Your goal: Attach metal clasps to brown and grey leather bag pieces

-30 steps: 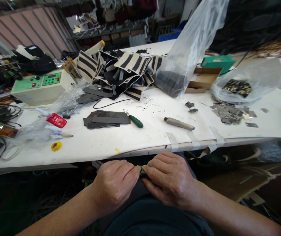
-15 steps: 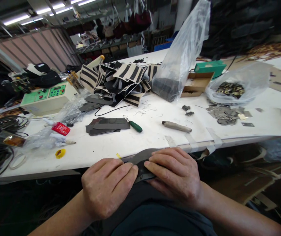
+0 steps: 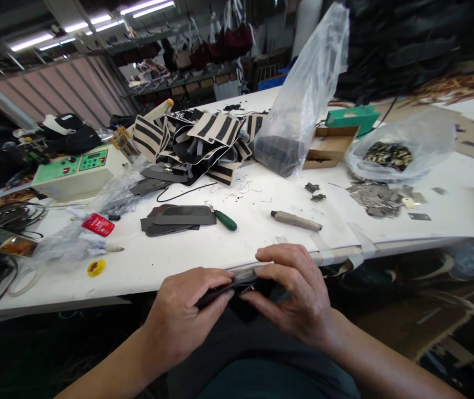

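My left hand point(image 3: 183, 316) and my right hand point(image 3: 293, 293) both grip a flat dark grey piece point(image 3: 237, 285) over my lap, just below the near edge of the white table point(image 3: 204, 249). The fingers of each hand are pinched on the piece's edges, so most of it is hidden. A small stack of similar dark grey pieces point(image 3: 176, 217) lies on the table ahead, beside a green-handled tool point(image 3: 225, 219). A grey-handled knife point(image 3: 295, 220) lies to the right of it.
A heap of striped black-and-cream pieces point(image 3: 204, 138) and a tall clear plastic bag point(image 3: 303, 94) stand at the back. A green-panelled machine point(image 3: 75, 169) sits left. A bag of metal parts point(image 3: 390, 152), loose metal plates point(image 3: 380, 197), a cardboard box point(image 3: 328, 144) lie right.
My hands have lifted the dark piece slightly and turned it nearly edge-on, with my right fingers now curled over its top. The view has tilted up a little.
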Demonstrator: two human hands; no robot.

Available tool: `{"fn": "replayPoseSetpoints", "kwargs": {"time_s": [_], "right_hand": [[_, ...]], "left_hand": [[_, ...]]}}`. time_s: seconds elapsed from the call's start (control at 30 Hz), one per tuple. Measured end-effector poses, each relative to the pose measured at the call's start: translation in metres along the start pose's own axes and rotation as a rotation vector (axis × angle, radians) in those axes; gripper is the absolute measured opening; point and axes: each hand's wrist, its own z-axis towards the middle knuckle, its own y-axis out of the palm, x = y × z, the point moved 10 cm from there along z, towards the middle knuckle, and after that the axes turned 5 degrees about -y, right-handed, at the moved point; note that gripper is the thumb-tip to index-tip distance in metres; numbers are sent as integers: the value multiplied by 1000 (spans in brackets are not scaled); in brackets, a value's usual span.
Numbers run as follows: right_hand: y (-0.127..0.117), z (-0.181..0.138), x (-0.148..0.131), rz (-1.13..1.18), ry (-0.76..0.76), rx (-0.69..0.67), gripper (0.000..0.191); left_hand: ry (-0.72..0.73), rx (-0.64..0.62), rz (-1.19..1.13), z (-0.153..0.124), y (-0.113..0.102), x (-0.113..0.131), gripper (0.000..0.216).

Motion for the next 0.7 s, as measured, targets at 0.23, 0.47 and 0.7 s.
{"fn": "replayPoseSetpoints", "kwargs": {"time_s": [0.23,0.47,0.7], "right_hand": [[22,-1,44,-76,115,-132,16],[60,-11,102,-116,241,-332,28],[101,-14,140,-99,333,-507,11]], "left_hand": [[-689,-354,-537,16,66,-92,26],[-823,-450,-726,44,108,-146,31],[-854,-523,-804,63,138,-185,27]]}}
